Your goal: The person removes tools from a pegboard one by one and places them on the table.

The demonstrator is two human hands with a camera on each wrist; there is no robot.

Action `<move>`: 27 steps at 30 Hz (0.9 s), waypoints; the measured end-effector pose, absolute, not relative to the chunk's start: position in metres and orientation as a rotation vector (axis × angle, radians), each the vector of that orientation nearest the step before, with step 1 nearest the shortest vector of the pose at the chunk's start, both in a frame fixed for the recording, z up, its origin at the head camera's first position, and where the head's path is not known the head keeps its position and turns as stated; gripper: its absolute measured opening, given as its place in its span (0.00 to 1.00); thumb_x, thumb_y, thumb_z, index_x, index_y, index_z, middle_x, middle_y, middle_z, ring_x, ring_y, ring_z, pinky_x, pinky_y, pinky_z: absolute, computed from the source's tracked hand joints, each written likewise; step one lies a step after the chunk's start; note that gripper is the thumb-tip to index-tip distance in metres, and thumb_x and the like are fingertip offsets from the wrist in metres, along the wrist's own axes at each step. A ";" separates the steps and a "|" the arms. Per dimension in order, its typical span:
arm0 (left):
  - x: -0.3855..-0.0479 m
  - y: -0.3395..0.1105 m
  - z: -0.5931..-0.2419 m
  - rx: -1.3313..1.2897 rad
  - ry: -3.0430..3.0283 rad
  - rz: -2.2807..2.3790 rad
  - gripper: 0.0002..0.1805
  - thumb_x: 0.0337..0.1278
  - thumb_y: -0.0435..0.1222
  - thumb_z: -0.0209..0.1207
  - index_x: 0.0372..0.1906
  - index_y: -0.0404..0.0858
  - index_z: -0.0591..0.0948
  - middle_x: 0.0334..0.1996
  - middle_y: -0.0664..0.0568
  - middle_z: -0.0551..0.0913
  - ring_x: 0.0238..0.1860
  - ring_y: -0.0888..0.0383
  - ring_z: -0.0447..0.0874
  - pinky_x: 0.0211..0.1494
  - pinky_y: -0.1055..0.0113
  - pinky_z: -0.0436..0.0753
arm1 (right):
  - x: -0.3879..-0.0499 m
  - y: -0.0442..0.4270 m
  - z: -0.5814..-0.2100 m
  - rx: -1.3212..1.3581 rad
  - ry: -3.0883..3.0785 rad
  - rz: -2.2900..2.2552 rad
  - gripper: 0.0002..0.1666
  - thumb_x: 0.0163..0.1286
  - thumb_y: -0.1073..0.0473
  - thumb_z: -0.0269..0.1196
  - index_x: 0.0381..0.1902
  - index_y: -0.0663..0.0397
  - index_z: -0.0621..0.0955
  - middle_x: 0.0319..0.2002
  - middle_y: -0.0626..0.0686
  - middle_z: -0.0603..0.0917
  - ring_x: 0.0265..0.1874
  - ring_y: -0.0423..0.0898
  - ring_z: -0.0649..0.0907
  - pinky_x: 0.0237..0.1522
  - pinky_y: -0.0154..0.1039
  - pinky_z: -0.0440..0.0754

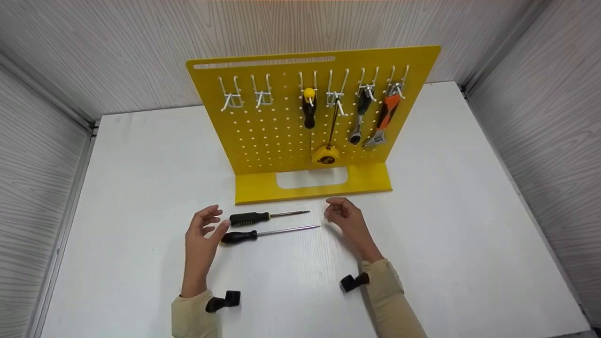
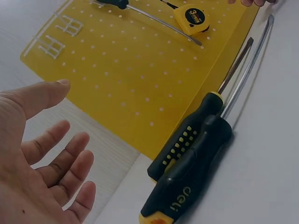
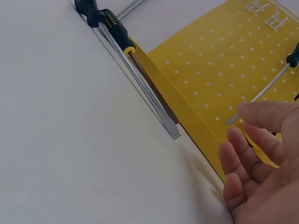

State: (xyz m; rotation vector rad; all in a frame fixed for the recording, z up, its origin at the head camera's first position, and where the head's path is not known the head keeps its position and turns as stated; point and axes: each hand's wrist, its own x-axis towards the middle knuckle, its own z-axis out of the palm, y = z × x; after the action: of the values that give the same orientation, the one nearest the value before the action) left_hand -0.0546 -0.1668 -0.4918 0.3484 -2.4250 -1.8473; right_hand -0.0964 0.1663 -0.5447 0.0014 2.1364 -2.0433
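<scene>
Beige sleeves (image 1: 394, 300) are seen closest up. Both the left hand (image 1: 203, 239) and the right hand (image 1: 350, 223) are held half-curled, fingers (image 2: 74, 171) parted, nothing gripped. Between them a flathead screwdriver (image 1: 251, 234) and a yellow-dotted screwdriver (image 1: 263, 217) are laid side by side on the white tabletop (image 1: 141, 188), just in front of the yellow pegboard (image 1: 267, 141). Both are lined up left-to-right, handles pointed at the left hand (nearer to those), tips toward the right.

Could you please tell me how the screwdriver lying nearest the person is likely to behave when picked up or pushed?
The nearer screwdriver should stay stiff, since its shaft looks like shiny metal. Its thick handle probably makes that end heavier. Pushed, it may roll a little, as the handle looks rounded.
</scene>
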 end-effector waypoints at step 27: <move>-0.095 -0.138 -0.451 0.031 -2.442 -1.929 0.28 0.58 0.34 0.63 0.63 0.36 0.70 0.59 0.45 0.76 0.60 0.54 0.74 0.58 0.66 0.72 | -0.105 0.168 -0.530 0.026 1.950 -2.298 0.29 0.69 0.63 0.60 0.65 0.67 0.66 0.58 0.64 0.75 0.56 0.53 0.80 0.50 0.34 0.81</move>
State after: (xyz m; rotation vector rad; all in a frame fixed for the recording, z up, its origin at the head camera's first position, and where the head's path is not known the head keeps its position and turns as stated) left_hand -0.0955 -0.1376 -0.4505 0.0307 -2.4425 -1.9291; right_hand -0.1049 0.1680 -0.5299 0.0259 1.9498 -2.2980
